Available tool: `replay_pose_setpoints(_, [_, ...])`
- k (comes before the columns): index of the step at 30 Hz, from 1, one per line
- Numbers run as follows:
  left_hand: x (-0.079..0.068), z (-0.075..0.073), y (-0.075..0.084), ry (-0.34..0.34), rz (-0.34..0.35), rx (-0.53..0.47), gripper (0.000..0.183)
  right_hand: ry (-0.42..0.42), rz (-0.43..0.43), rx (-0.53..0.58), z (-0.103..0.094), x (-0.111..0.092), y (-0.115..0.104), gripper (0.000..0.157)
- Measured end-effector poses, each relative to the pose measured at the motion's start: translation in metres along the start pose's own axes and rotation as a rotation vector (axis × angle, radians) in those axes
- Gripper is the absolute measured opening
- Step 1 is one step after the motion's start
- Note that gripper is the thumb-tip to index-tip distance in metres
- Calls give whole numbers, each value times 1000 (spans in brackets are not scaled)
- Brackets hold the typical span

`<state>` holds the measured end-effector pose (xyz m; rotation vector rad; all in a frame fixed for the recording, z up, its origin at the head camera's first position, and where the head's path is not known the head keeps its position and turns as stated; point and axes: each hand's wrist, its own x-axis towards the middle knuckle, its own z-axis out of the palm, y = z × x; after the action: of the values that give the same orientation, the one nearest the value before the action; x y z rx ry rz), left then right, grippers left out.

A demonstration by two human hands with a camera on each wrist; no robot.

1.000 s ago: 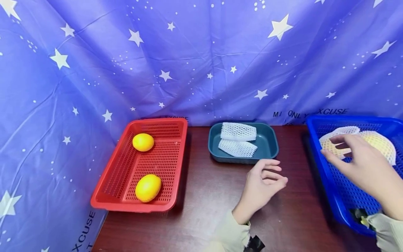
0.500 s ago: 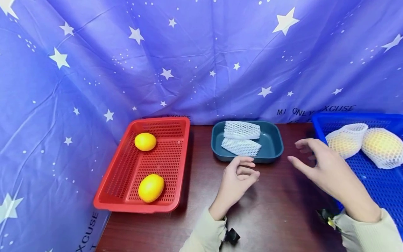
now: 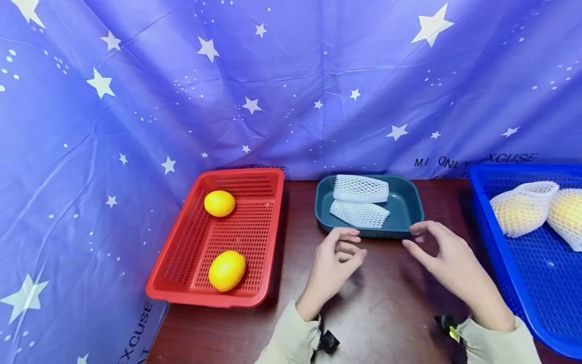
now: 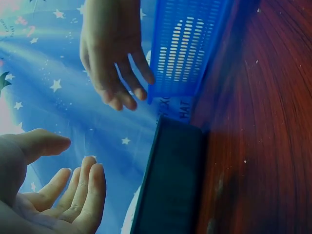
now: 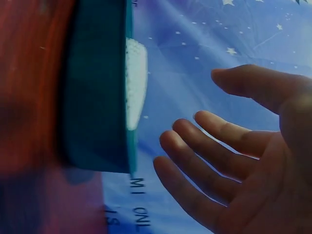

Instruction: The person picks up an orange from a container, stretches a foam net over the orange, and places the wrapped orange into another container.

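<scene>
Thumbs parted from loosely bent fingers that hold nothing, a person's left hand [image 3: 334,263] and right hand [image 3: 447,263] hover at seven and four o'clock of a green tray [image 3: 404,206] on the desk [image 3: 382,313]. The head view reveals two white net sleeves [image 3: 360,188] inside; the right wrist view catches only white netting past the rim. A second ago, the right hand was over the blue basket [image 3: 541,283], at three o'clock.
</scene>
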<state>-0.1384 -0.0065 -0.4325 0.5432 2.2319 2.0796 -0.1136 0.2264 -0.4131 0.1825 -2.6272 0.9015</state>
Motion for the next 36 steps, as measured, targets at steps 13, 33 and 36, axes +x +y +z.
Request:
replay_pose_setpoints(13, [-4, -11, -1, -27, -4, 99, 28, -46, -22, 116, 20, 8, -7, 26])
replay_pose_setpoints(33, [-23, -46, 14, -1, -2, 265, 27, -189, -8, 269, 59, 17, -53, 21])
replay_pose_setpoints(36, [-23, -55, 19, 1, 9, 284, 27, -189, -19, 296, 67, 17, -60, 20])
